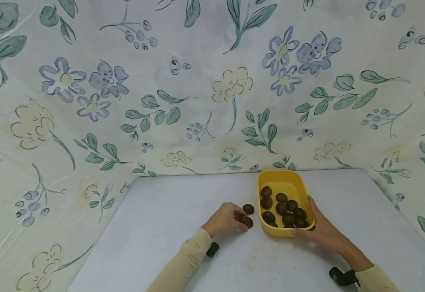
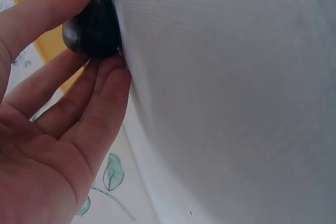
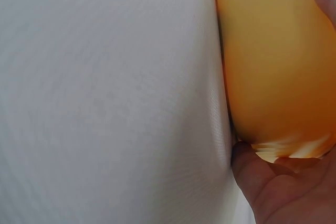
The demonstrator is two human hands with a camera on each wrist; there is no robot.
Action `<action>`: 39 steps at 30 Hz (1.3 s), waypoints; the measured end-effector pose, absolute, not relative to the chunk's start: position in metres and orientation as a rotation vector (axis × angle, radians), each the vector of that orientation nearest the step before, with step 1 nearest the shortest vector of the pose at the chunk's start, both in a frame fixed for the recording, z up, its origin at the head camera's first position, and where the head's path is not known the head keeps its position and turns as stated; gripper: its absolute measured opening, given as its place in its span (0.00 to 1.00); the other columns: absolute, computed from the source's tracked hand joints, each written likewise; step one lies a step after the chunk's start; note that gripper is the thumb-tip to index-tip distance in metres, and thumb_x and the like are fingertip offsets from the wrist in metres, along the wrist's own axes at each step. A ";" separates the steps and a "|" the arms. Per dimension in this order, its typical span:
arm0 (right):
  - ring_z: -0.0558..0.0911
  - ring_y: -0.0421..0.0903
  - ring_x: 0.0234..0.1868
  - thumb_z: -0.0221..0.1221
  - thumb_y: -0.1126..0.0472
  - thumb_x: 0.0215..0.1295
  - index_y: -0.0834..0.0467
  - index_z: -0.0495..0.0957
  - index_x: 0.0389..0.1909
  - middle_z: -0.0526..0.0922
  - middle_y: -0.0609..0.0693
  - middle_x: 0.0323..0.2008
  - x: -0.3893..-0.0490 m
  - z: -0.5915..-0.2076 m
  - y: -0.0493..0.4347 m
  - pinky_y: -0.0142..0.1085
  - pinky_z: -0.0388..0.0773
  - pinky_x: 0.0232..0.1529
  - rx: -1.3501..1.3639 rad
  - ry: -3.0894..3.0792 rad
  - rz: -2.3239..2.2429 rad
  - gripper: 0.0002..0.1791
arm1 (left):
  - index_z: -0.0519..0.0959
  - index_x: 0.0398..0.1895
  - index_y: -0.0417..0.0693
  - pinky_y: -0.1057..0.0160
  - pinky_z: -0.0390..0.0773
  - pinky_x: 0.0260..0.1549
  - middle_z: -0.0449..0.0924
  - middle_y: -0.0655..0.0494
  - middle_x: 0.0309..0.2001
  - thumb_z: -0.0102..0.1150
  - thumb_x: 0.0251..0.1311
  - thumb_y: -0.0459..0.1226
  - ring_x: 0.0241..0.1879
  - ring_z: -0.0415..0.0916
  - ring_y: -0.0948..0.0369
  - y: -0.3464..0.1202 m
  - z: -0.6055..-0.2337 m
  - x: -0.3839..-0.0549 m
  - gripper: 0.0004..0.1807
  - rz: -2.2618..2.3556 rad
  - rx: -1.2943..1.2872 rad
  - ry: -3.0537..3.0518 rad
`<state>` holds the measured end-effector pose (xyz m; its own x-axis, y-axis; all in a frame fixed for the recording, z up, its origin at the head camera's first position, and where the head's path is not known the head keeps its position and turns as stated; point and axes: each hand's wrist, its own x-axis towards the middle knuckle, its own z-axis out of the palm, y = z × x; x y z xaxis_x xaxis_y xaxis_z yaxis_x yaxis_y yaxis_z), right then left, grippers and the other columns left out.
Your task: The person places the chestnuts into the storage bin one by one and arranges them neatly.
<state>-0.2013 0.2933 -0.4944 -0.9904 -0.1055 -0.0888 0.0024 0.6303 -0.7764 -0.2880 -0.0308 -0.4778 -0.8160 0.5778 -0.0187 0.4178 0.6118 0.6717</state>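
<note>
A smooth, dark rounded stone (image 2: pixel 92 27) sits between the thumb and fingers of my left hand (image 1: pixel 225 219), low over the white table. Another dark stone (image 1: pixel 248 209) lies just beyond those fingertips. To the right stands a yellow plastic tray (image 1: pixel 283 176) with several similar dark stones (image 1: pixel 281 209) inside, mostly toward its near end. My right hand (image 1: pixel 325 233) grips the near right corner of this tray, thumb along the near wall and fingers on the right side. Up close, the right wrist view shows the tray's outer wall (image 3: pixel 275 61) against the hand.
The white table (image 1: pixel 168 211) runs back to a hanging cloth (image 1: pixel 197 121) printed with flowers and leaves, which also drapes along both sides. Dark wrist-worn devices show at the left wrist (image 1: pixel 212 249) and the right wrist (image 1: pixel 341 277).
</note>
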 end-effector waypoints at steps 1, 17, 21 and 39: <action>0.49 0.73 0.80 0.71 0.37 0.57 0.54 0.23 0.83 0.38 0.69 0.83 -0.201 -0.494 0.293 0.73 0.52 0.73 -0.086 2.719 -1.294 0.74 | 0.89 0.43 0.43 0.71 0.77 0.34 0.90 0.55 0.37 0.81 0.49 0.36 0.32 0.76 0.70 -0.031 -0.477 -0.288 0.17 0.995 0.817 2.604; 0.51 0.73 0.80 0.71 0.38 0.57 0.54 0.24 0.83 0.39 0.70 0.83 -0.200 -0.493 0.295 0.73 0.54 0.73 -0.115 2.738 -1.303 0.74 | 0.89 0.47 0.42 0.71 0.83 0.40 0.90 0.52 0.41 0.77 0.53 0.41 0.37 0.80 0.67 -0.036 -0.468 -0.292 0.19 1.204 0.788 2.632; 0.50 0.74 0.80 0.71 0.37 0.56 0.54 0.24 0.83 0.39 0.69 0.83 -0.201 -0.494 0.294 0.73 0.54 0.73 -0.108 2.733 -1.301 0.74 | 0.88 0.49 0.42 0.72 0.83 0.41 0.90 0.51 0.44 0.76 0.55 0.42 0.41 0.82 0.65 -0.034 -0.466 -0.294 0.20 1.262 0.778 2.630; 0.49 0.74 0.80 0.72 0.39 0.57 0.55 0.24 0.83 0.39 0.70 0.83 -0.201 -0.494 0.296 0.73 0.53 0.73 -0.136 2.740 -1.334 0.74 | 0.85 0.55 0.43 0.62 0.87 0.49 0.88 0.47 0.51 0.75 0.58 0.38 0.52 0.85 0.50 -0.011 -0.437 -0.312 0.21 1.560 0.756 2.473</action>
<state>-0.2007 0.2960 -0.4944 -0.9919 -0.1194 -0.0428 -0.0400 0.6142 -0.7882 -0.3121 -0.0109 -0.4374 -0.8680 0.4707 0.1584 0.3457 0.3435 0.8732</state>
